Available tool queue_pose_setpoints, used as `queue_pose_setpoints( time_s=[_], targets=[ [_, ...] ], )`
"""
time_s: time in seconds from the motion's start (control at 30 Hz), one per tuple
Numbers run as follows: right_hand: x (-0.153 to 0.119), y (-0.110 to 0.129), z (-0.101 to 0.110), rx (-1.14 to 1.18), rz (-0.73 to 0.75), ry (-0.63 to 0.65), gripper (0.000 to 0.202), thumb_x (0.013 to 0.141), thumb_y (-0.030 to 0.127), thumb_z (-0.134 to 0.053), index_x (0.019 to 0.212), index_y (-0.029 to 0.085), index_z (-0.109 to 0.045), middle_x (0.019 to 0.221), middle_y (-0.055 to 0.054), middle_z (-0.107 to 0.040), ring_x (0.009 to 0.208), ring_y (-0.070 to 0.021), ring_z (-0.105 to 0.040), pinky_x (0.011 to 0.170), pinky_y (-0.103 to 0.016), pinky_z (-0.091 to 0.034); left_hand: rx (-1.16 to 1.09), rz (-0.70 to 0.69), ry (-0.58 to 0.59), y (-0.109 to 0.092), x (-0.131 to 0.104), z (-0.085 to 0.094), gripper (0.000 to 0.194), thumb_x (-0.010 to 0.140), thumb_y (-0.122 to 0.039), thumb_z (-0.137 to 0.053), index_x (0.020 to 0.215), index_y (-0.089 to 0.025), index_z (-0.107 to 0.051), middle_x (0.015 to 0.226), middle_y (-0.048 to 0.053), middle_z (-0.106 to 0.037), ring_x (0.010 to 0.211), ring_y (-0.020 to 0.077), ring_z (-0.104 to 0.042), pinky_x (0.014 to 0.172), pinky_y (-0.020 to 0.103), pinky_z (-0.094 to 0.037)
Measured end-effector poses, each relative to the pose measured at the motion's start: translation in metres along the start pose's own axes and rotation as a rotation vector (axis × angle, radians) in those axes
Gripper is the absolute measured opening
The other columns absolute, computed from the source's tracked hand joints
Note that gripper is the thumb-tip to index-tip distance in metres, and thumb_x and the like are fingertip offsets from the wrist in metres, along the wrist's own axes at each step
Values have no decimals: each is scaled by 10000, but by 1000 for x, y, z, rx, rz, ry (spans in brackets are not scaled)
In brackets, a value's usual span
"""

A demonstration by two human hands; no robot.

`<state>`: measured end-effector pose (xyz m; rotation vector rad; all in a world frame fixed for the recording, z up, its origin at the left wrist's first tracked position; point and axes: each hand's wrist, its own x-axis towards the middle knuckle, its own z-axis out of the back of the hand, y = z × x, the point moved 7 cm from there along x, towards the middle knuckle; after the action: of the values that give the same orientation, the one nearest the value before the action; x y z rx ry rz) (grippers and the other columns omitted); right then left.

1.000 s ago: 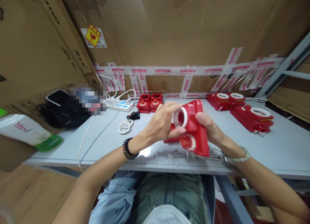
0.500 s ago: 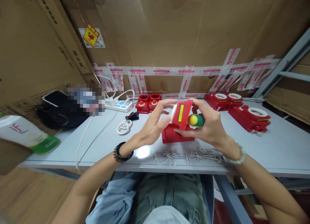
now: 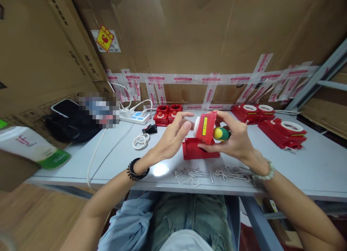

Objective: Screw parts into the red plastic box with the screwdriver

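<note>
My right hand (image 3: 238, 135) grips a red housing cover (image 3: 209, 132) with a yellow label, tilted on its side above the table. In the same hand is a screwdriver, its green-and-yellow handle (image 3: 222, 134) showing and its shaft hidden. A white ring (image 3: 196, 127) sits on the cover's left face. Just left of that ring, my left hand (image 3: 173, 137) is open, fingers spread and apart from the cover. Below and behind the cover, a red box base (image 3: 199, 151) rests on the table. Loose screws (image 3: 193, 170) lie in front of it.
Two white rings (image 3: 141, 141) and a small black piece (image 3: 150, 129) lie to the left. Small red boxes (image 3: 162, 117) and a power strip (image 3: 135, 116) stand behind. Larger red housings (image 3: 282, 133) are at the right. A white-green bottle (image 3: 35, 146) lies far left.
My left hand has drawn slightly left, off the white ring and cover. My right hand keeps its hold on the cover and screwdriver. The whole view has shifted a little.
</note>
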<state>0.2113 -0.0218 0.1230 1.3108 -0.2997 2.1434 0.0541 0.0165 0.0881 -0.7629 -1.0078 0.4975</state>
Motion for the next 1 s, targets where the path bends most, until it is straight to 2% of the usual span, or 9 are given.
queue_pose_setpoints(
  time_s=[0.13, 0.27, 0.43, 0.53, 0.6, 0.67, 0.77, 0.87, 1.0],
  targets=[
    [1, -7, 0, 106, -118, 13, 696, 587, 468, -858, 1170, 250, -545, 989, -60, -718, 813, -229, -704, 726, -379, -597, -26, -215, 171, -16, -3, -7, 509, 885, -254, -633, 1347, -286, -421, 1527, 95, -350, 1372, 266, -401, 1051, 403, -447],
    [2, -8, -3, 195, -155, 41, 706, 562, 472, -868, 1140, 214, -555, 946, -46, -719, 804, -215, -702, 718, -343, -588, 6, -265, 136, -15, 0, -1, 509, 845, -190, -671, 1304, -276, -468, 1375, 93, -500, 1242, 235, -517, 968, 350, -487],
    [1, -2, -5, 150, -66, 45, 730, 558, 487, -865, 1146, 196, -544, 933, -54, -709, 765, -198, -688, 672, -319, -575, -56, -92, 139, -3, 3, -2, 410, 925, -352, -596, 1287, -219, -456, 1084, 72, -642, 955, 174, -620, 839, 315, -512],
    [-1, 3, -7, 83, 13, 65, 738, 563, 466, -864, 1165, 194, -535, 984, -81, -710, 772, -204, -686, 670, -329, -575, -53, 62, 61, 8, 3, 1, 361, 981, -495, -445, 1065, -163, -561, 776, 22, -619, 695, 134, -594, 660, 274, -497],
    [-1, 4, -9, 70, 26, 76, 732, 572, 450, -859, 1174, 192, -532, 1005, -88, -711, 785, -208, -690, 694, -336, -579, -23, 106, 23, 13, 2, 4, 455, 996, -545, -350, 972, -154, -581, 799, 42, -623, 724, 145, -606, 665, 282, -500],
    [-1, 2, -9, 76, 3, 62, 724, 580, 456, -852, 1174, 192, -533, 993, -81, -712, 784, -207, -691, 707, -339, -579, -11, 27, 26, 8, 1, 6, 414, 983, -536, -398, 1092, -174, -567, 1082, 98, -638, 960, 191, -629, 817, 330, -522],
    [0, -3, -6, 123, -60, 22, 724, 575, 481, -853, 1163, 197, -541, 950, -57, -711, 778, -204, -690, 694, -330, -572, -2, -204, 101, -7, -3, 4, 518, 870, -380, -658, 1326, -268, -438, 1477, 116, -413, 1299, 269, -476, 1008, 420, -477],
    [1, -5, -6, 193, -102, 28, 727, 562, 475, -863, 1157, 202, -547, 939, -44, -717, 789, -203, -697, 702, -320, -572, 68, -331, 115, -15, -6, 2, 554, 816, -202, -699, 1316, -274, -473, 1451, 116, -440, 1325, 276, -446, 975, 393, -501],
    [0, -4, -9, 220, -109, 67, 704, 568, 469, -854, 1150, 208, -556, 938, -39, -725, 775, -199, -703, 691, -310, -573, 106, -354, 55, -14, -5, 6, 514, 787, -177, -720, 1258, -246, -525, 1266, 106, -569, 1148, 225, -562, 856, 301, -528]
  ],
)
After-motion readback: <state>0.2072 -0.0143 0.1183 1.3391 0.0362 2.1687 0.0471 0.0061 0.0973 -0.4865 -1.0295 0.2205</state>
